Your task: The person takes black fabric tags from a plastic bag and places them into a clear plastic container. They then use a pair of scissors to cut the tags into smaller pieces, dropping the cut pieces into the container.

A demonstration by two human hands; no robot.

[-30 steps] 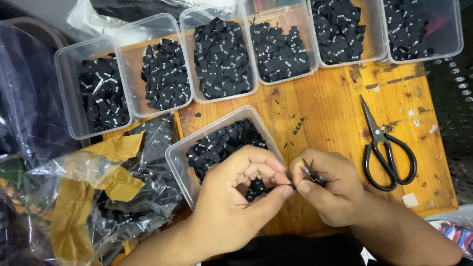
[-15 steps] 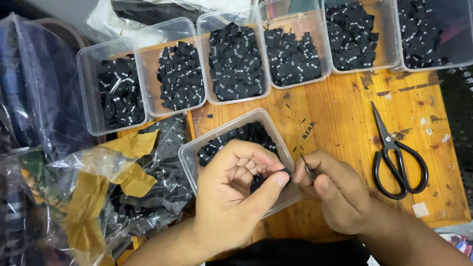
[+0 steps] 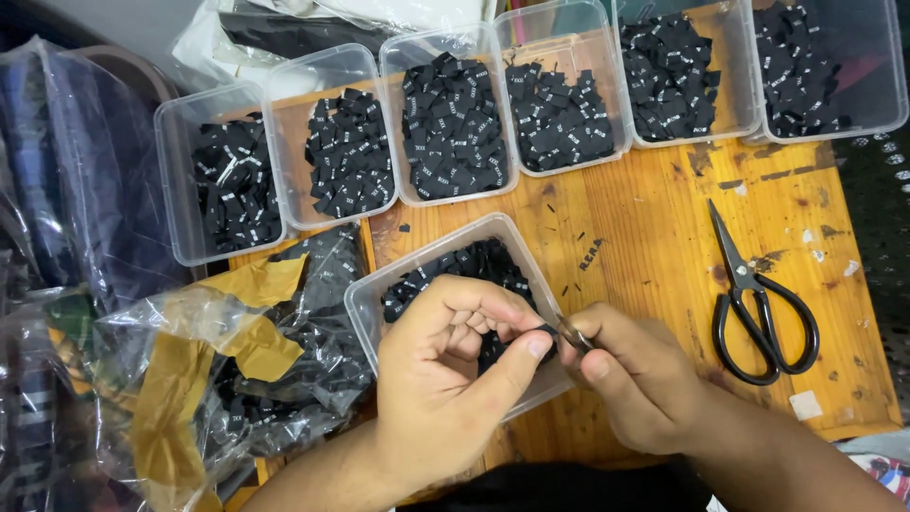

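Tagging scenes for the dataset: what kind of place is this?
Likely a garment-label sorting bench in a small workshop: a row of clear tubs of small black woven labels, black scissors on a scarred wooden board, bagged stock alongside.

Bright, even overhead light, soft shadows, glare on plastic bags (image 3: 180,322), sharp focus.

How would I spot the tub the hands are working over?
Find the wooden board with a row of clear tubs along its far edge. One clear tub sits alone nearer, beside a crinkled plastic bag. Only this one lies under the left hand.
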